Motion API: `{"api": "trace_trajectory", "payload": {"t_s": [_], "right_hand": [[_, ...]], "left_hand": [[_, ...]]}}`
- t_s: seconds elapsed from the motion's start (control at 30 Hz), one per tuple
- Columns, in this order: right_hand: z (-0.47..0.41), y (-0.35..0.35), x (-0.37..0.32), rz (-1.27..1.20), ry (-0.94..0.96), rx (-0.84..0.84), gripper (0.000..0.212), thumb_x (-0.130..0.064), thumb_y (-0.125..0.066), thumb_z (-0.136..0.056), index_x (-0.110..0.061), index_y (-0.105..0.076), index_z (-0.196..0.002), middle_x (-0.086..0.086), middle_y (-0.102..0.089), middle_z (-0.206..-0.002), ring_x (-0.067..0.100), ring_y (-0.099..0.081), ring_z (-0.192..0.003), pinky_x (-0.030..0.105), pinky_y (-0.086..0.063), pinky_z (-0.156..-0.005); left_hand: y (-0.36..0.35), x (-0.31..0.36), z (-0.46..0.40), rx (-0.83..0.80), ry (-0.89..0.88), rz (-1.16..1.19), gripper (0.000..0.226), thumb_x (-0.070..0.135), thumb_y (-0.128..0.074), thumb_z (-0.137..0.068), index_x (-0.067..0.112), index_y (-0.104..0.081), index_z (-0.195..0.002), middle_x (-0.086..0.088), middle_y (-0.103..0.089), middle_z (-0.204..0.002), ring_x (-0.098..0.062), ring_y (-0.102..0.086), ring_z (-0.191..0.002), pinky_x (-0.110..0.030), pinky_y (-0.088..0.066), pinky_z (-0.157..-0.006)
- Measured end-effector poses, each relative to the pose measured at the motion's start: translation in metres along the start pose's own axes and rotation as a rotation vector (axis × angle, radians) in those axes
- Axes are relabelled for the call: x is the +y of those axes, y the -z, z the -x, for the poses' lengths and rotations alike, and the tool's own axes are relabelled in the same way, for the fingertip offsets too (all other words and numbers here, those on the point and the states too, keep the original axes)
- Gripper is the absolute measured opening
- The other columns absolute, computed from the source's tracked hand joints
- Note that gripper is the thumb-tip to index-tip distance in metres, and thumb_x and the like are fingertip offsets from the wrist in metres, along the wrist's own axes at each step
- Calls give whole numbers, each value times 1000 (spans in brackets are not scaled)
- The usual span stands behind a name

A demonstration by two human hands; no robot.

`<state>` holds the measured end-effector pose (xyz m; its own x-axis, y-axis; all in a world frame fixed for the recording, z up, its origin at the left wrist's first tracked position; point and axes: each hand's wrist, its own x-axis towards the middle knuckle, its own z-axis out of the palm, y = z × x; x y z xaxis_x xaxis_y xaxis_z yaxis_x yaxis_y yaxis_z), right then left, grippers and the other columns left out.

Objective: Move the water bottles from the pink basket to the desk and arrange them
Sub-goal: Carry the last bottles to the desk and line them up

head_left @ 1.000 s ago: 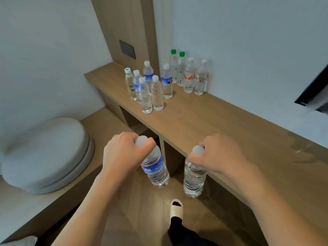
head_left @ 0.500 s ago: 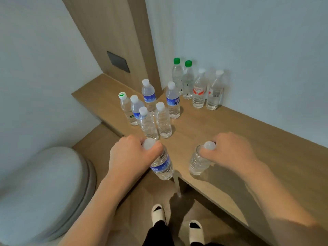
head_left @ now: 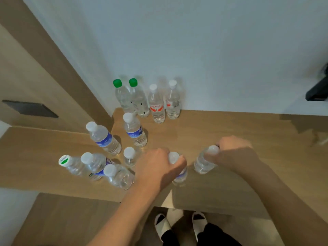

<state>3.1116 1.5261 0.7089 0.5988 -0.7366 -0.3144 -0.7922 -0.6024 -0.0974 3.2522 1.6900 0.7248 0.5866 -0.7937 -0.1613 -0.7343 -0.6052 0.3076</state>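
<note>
My left hand (head_left: 158, 167) grips a blue-labelled water bottle (head_left: 181, 174) by its neck, just under the white cap, over the wooden desk (head_left: 230, 132). My right hand (head_left: 234, 153) holds a clear, white-capped bottle (head_left: 202, 162) by its top, a little to the right. Whether either bottle stands on the desk I cannot tell. Several bottles stand in a cluster (head_left: 106, 157) left of my left hand. More stand in a row (head_left: 147, 102) against the wall, two with green caps. The pink basket is out of view.
The white wall (head_left: 195, 50) backs the desk, and a wooden panel (head_left: 44, 77) with a dark plate (head_left: 30, 109) rises at the left. A dark object (head_left: 317, 89) hangs at the right edge. My slippered feet (head_left: 179, 226) stand below the desk's front edge.
Both hands have carried their bottles up from in front of the desk's edge and forward over its top, close to the cluster. The view has moved closer and tilted down.
</note>
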Motion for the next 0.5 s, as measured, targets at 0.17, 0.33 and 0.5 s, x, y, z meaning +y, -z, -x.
{"api": "trace_trajectory", "payload": {"t_s": [0.17, 0.33, 0.5], "right_hand": [[-10, -9, 16, -78, -15, 121, 47, -63, -51, -82, -22, -41, -61, -6, -47, -69, 17, -51, -71, 26, -29, -55], [-22, -10, 25, -118, 13, 38, 42, -64, -51, -79, -23, -53, -71, -7, -56, -74, 18, -57, -76, 28, -37, -62], [-24, -27, 20, -251, 39, 15, 35, -55, -60, -82, -23, -50, -74, -8, -48, -69, 15, -52, -70, 24, -36, -60]], "left_hand": [[-9, 17, -31, -50, -49, -91, 45, 61, -43, -82, 20, -46, -64, 3, -51, -63, -17, -48, -59, -31, -30, -51], [-23, 25, -49, -67, -20, -127, 47, 59, -46, -78, 16, -46, -62, 0, -54, -63, -25, -57, -64, -29, -37, -53], [-36, 27, -63, -65, 8, -110, 47, 57, -47, -80, 13, -55, -66, -2, -58, -64, -25, -59, -64, -29, -39, -52]]}}
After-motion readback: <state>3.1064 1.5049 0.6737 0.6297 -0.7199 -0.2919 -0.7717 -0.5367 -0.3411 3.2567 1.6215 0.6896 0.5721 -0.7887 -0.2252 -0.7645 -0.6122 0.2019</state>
